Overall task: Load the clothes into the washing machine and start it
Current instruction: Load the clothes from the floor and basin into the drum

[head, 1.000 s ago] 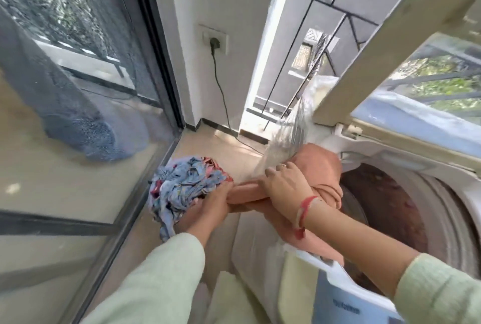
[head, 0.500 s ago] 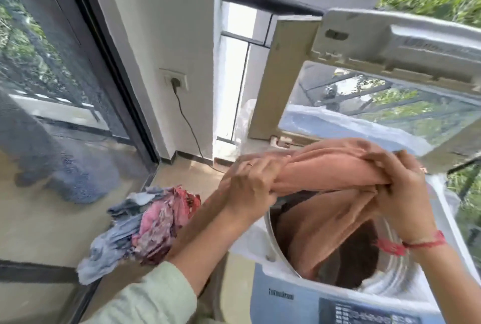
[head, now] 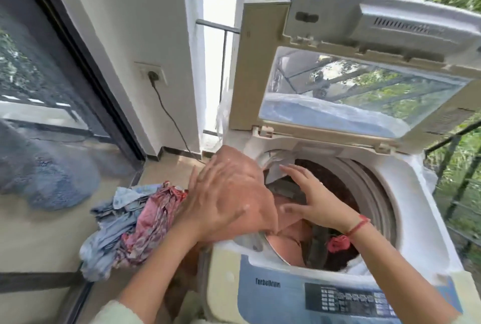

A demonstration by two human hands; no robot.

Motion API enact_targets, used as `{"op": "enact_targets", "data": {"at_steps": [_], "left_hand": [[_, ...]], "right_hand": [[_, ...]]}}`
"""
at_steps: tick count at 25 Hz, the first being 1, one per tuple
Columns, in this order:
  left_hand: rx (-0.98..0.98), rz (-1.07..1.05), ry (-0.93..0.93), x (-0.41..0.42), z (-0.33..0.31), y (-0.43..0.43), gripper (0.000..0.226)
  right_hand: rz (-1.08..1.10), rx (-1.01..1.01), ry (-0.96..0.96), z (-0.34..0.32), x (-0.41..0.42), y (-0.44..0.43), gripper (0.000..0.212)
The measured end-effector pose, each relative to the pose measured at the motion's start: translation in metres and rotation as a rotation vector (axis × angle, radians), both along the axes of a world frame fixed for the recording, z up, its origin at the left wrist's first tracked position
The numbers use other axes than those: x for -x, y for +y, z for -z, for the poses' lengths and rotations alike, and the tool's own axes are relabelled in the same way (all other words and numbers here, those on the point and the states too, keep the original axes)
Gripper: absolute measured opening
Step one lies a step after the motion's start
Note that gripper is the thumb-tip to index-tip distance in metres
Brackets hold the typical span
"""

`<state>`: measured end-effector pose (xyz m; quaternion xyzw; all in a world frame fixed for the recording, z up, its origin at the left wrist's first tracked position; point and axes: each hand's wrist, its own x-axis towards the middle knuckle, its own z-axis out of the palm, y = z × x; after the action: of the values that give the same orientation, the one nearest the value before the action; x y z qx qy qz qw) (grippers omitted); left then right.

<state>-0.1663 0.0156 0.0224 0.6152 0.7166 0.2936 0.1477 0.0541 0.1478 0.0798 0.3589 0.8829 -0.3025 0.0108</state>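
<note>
The top-loading washing machine (head: 411, 193) stands with its lid (head: 364, 84) raised. A peach cloth (head: 234, 162) drapes over the drum's left rim and hangs down into the drum. My left hand (head: 218, 201) lies flat on this cloth with fingers spread; it is motion-blurred. Over the drum opening, my right hand (head: 315, 198) has its fingers spread and holds nothing, its thumb near the cloth. A bundle of blue and pink clothes (head: 130, 224) hangs beside my left forearm; what holds it is hidden.
The control panel (head: 346, 300) faces me at the machine's front. A plugged wall socket (head: 152, 76) and its cable are on the white wall to the left. A glass sliding door (head: 52, 89) borders the left side, and a dark railing (head: 453, 167) the right.
Both hands held the bunched peach cloth over the drum half a second ago. They have since let go; the cloth has dropped partly into the drum and both hands are spread.
</note>
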Motion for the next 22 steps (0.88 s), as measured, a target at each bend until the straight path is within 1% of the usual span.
{"op": "enact_targets", "data": {"at_steps": [1, 2, 3, 4, 5, 6, 7, 8, 9, 10, 11, 12, 13, 14, 15, 16, 17, 18, 19, 20, 22], "left_hand": [[0.009, -0.089, -0.081, 0.031, 0.016, -0.024, 0.093], [0.102, -0.137, -0.11, 0.061, 0.036, -0.047, 0.101], [0.241, -0.137, -0.094, 0.084, 0.057, -0.065, 0.112], [0.41, -0.108, -0.05, 0.096, 0.075, -0.076, 0.125], [0.537, -0.049, -0.02, 0.1, 0.091, -0.077, 0.137], [0.591, 0.004, -0.051, 0.097, 0.103, -0.073, 0.147], [0.552, 0.046, -0.119, 0.088, 0.113, -0.062, 0.149], [0.483, 0.051, -0.202, 0.079, 0.123, -0.049, 0.138], [0.434, 0.023, -0.285, 0.069, 0.13, -0.037, 0.113], [0.449, -0.007, -0.37, 0.063, 0.142, -0.031, 0.085], [0.445, -0.041, -0.437, 0.06, 0.147, -0.027, 0.06], [0.464, -0.075, -0.395, 0.06, 0.152, -0.03, 0.043], [0.438, -0.136, -0.359, 0.063, 0.153, -0.033, 0.034], [0.391, -0.263, -0.368, 0.068, 0.141, -0.036, 0.032], [0.279, -0.387, -0.383, 0.075, 0.126, -0.039, 0.032], [0.123, -0.477, -0.345, 0.081, 0.1, -0.039, 0.033], [-0.048, -0.495, -0.223, 0.083, 0.067, -0.038, 0.035], [-0.191, -0.481, -0.043, 0.075, 0.027, -0.032, 0.035], [-0.302, -0.431, 0.127, 0.061, -0.015, -0.023, 0.033], [-0.368, -0.364, 0.255, 0.04, -0.044, -0.01, 0.032], [-0.464, -0.16, 0.395, -0.009, -0.093, 0.024, 0.031]], "right_hand": [[-0.058, 0.03, -0.01, -0.001, 0.013, -0.002, 0.094], [-0.118, 0.005, -0.073, -0.001, 0.028, -0.002, 0.104], [-0.176, -0.064, -0.172, 0.008, 0.043, 0.0, 0.11], [-0.228, -0.163, -0.254, 0.02, 0.056, 0.001, 0.113], [-0.259, -0.233, -0.326, 0.032, 0.068, 0.0, 0.112], [-0.295, -0.242, -0.386, 0.042, 0.079, -0.002, 0.114], [-0.326, -0.201, -0.421, 0.047, 0.088, -0.008, 0.118], [-0.343, -0.161, -0.435, 0.052, 0.096, -0.014, 0.124], [-0.325, -0.171, -0.406, 0.057, 0.1, -0.02, 0.124], [-0.269, -0.23, -0.351, 0.057, 0.101, -0.026, 0.117], [-0.195, -0.283, -0.305, 0.057, 0.103, -0.03, 0.104], [-0.133, -0.322, -0.238, 0.053, 0.103, -0.033, 0.086], [-0.088, -0.325, -0.175, 0.05, 0.101, -0.034, 0.066], [-0.067, -0.329, -0.111, 0.044, 0.097, -0.036, 0.047], [-0.055, -0.345, -0.053, 0.037, 0.09, -0.035, 0.035], [-0.021, -0.37, 0.013, 0.028, 0.078, -0.03, 0.03], [0.042, -0.404, 0.073, 0.016, 0.063, -0.023, 0.031], [0.122, -0.44, 0.125, 0.002, 0.042, -0.014, 0.036], [0.201, -0.489, 0.171, -0.013, 0.019, -0.003, 0.041], [0.281, -0.559, 0.205, -0.029, -0.007, 0.008, 0.044], [0.47, -0.732, 0.237, -0.053, -0.065, 0.028, 0.041]]}}
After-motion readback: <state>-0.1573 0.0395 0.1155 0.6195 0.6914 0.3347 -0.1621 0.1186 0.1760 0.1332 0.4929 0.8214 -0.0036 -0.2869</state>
